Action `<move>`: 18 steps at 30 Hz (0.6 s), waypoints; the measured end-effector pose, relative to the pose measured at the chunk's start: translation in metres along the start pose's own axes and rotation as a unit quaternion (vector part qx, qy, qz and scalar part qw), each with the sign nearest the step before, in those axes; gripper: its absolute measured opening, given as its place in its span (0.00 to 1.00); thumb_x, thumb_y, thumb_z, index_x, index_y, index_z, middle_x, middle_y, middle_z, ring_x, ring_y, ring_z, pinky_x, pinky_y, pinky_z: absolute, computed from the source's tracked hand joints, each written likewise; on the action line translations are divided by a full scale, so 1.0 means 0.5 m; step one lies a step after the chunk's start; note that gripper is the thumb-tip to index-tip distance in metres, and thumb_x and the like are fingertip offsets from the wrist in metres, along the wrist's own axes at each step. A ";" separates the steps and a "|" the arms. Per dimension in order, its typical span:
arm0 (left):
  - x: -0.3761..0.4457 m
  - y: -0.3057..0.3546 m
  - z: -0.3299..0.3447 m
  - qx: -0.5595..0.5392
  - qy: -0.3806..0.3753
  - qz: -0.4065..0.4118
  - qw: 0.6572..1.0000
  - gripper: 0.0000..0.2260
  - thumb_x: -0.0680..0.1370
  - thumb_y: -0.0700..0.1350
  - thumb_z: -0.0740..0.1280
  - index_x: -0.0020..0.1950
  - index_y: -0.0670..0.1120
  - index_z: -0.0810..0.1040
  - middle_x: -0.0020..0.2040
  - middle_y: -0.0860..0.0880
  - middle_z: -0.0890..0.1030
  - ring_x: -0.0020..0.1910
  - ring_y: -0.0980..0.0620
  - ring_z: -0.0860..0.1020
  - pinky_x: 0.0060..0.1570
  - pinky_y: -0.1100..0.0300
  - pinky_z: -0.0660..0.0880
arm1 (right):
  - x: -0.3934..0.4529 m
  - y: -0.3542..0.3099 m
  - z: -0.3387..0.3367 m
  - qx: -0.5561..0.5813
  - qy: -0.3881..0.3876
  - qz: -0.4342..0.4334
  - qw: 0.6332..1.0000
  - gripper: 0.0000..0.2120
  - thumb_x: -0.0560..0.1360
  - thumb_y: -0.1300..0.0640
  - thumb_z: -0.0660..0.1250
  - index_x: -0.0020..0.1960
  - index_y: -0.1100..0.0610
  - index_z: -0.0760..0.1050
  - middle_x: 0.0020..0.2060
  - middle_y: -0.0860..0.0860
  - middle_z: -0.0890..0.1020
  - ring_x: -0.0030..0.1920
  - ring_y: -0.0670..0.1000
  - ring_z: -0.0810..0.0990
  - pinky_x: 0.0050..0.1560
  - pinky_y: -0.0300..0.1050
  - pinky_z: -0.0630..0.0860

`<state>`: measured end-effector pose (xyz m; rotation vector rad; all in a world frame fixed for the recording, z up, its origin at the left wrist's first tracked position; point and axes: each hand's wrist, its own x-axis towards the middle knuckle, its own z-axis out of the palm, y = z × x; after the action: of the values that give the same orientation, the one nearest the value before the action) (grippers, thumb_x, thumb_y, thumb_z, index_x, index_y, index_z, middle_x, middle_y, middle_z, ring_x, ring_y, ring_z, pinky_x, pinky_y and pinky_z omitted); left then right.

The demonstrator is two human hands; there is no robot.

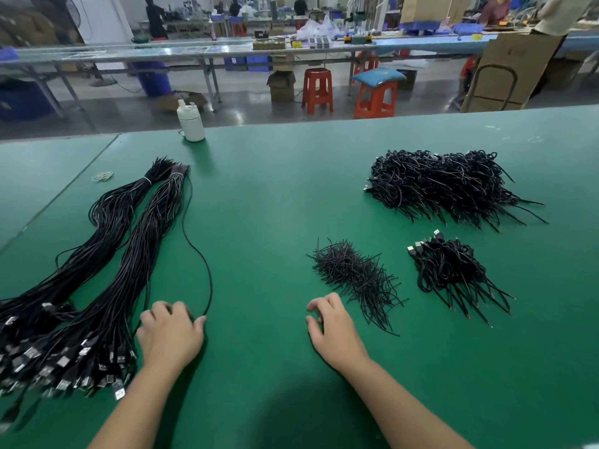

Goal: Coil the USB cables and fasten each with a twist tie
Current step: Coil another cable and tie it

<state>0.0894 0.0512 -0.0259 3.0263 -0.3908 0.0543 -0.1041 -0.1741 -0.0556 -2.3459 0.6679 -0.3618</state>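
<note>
1. The left hand [170,335] lies by the near-left bundles of uncoiled USB cables [97,270] on the green bench [259,205], fingers curled over one loose cable [201,254]; whether they grip it I cannot tell.
2. The right hand [330,332] pinches what looks like a twist tie from the twist-tie pile [356,277].
3. The cable looks light, limp and springy; best taken near its plug end.
4. Coiled cables [447,186] lie far right.

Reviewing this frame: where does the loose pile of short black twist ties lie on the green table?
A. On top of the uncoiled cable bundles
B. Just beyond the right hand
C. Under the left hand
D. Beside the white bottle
B: the twist ties lie just beyond the right hand, on its far right side.
</note>
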 end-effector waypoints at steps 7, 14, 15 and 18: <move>-0.034 0.003 -0.038 0.084 -0.029 0.132 0.987 0.03 0.82 0.46 0.58 0.49 0.49 0.66 0.45 0.50 0.78 0.44 0.48 0.75 0.39 0.55 0.69 | -0.002 -0.002 -0.001 0.000 -0.002 -0.006 1.000 0.09 0.80 0.51 0.62 0.60 0.45 0.69 0.52 0.39 0.66 0.44 0.44 0.76 0.48 0.47 0.78; -0.095 0.142 -0.121 -0.118 -0.205 0.336 0.912 0.07 0.78 0.51 0.68 0.40 0.55 0.75 0.39 0.57 0.79 0.40 0.57 0.76 0.39 0.64 0.70 | -0.018 -0.042 -0.013 -0.025 -0.081 -0.080 0.993 0.27 0.76 0.61 0.60 0.72 0.45 0.64 0.77 0.43 0.52 0.68 0.47 0.61 0.72 0.45 0.59; -0.099 0.154 -0.132 -0.146 -0.207 0.349 0.902 0.06 0.77 0.50 0.69 0.40 0.54 0.77 0.40 0.56 0.80 0.41 0.57 0.77 0.42 0.66 0.70 | -0.024 -0.062 -0.009 0.000 -0.105 -0.097 0.990 0.26 0.74 0.61 0.60 0.71 0.46 0.67 0.78 0.44 0.54 0.70 0.48 0.57 0.74 0.45 0.54; -0.095 0.175 -0.157 -0.226 -0.169 0.313 0.907 0.06 0.77 0.48 0.71 0.40 0.51 0.80 0.39 0.54 0.80 0.37 0.59 0.75 0.41 0.63 0.70 | -0.035 -0.116 -0.012 0.099 -0.116 -0.106 0.983 0.15 0.78 0.56 0.56 0.59 0.52 0.76 0.61 0.50 0.78 0.65 0.48 0.69 0.70 0.45 0.63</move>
<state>0.0193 -0.0138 0.0572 2.3336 -1.1987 -0.4562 -0.0997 -0.1299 -0.0139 -2.2277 0.2591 -0.2304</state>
